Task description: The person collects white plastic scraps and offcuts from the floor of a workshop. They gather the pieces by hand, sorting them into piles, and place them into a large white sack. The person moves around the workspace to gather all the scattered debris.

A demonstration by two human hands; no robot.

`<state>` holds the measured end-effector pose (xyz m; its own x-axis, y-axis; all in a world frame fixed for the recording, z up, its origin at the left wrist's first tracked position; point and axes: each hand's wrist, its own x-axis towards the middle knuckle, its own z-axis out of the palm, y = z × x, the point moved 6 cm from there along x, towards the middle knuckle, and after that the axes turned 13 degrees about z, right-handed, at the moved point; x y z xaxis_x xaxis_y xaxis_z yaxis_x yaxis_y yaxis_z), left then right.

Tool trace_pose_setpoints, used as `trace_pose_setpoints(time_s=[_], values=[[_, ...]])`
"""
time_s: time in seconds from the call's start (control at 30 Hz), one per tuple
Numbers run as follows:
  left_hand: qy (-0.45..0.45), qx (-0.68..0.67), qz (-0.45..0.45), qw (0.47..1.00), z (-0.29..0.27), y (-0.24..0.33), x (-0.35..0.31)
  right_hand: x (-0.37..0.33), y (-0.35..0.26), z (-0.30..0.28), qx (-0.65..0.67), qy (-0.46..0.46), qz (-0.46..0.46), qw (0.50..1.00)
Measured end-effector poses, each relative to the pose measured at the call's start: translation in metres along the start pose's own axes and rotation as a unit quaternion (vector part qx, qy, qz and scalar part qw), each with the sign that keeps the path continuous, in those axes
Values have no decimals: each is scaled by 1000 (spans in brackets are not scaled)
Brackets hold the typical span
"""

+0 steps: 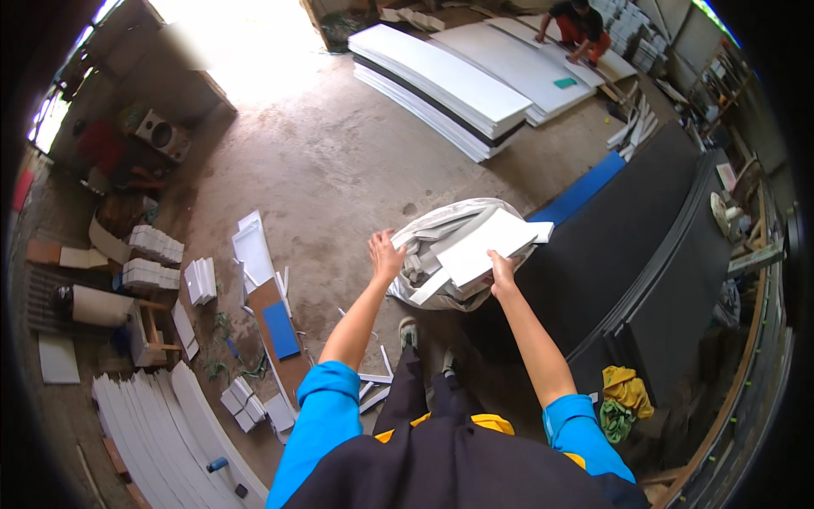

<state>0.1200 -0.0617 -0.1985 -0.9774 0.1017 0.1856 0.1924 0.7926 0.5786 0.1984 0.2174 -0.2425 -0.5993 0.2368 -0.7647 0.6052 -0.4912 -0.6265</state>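
A large pale grey sack (441, 222) stands open on the concrete floor in front of me, stuffed with white foam board offcuts. My left hand (386, 254) grips the sack's rim on its left side. My right hand (502, 273) holds a flat white foam board piece (487, 246) that lies across the sack's mouth, tilted up to the right. Other white strips poke out under it.
Black sheets (653, 254) are stacked at right, with a blue sheet (585, 191) beside them. White board stacks (441, 85) lie ahead, where another person (581, 30) crouches. Small white offcuts (199, 280), a wooden plank (275, 339) and curved white strips (161, 424) lie at left.
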Motion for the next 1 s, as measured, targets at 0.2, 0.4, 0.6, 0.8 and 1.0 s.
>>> trace_pose_setpoints(time_s=[0.2,0.4,0.6,0.8,1.0], values=[[-58,46,157,985,40,21,60,-59,-41,6,-86,136,-80,984],[-110,92,320,937,68,58,70,-79,-60,9,-122,174,-36,976],[-214,240,417,850,94,55,67,-77,-54,27,-123,198,-32,972],[-302,92,315,895,126,22,81,-76,-55,54,-126,221,17,967],[-244,-23,276,929,122,19,96,-78,-49,63,-61,193,9,979]])
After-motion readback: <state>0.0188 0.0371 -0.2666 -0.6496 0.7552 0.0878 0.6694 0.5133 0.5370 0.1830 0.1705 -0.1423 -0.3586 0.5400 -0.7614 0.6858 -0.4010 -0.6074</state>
